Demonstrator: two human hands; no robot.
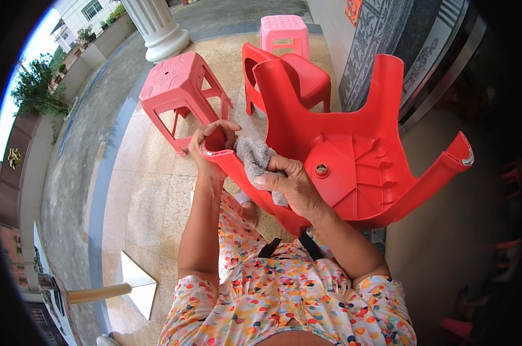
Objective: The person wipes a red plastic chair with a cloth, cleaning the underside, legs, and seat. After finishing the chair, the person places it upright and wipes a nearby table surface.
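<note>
A red plastic chair or stool (352, 123) is tipped over in front of me, its legs spread outward and its ribbed underside showing. My left hand (213, 145) grips the end of the leg nearest me on the left, fingers curled over its rim. In my right hand (293, 181) is a crumpled grey terry cloth (254, 158), pinched between thumb and fingers against that same leg. A round metal-rimmed hole (322, 170) shows in the underside of the seat. Whitish marks sit on two of the leg ends.
A pink plastic stool (179, 95) stands ahead on the left. Behind the tipped piece are a small red plastic chair (304, 82) and another pink stool (285, 32). A white fluted column (161, 32) rises beyond the tiled floor (135, 194). A doorway lies to the right.
</note>
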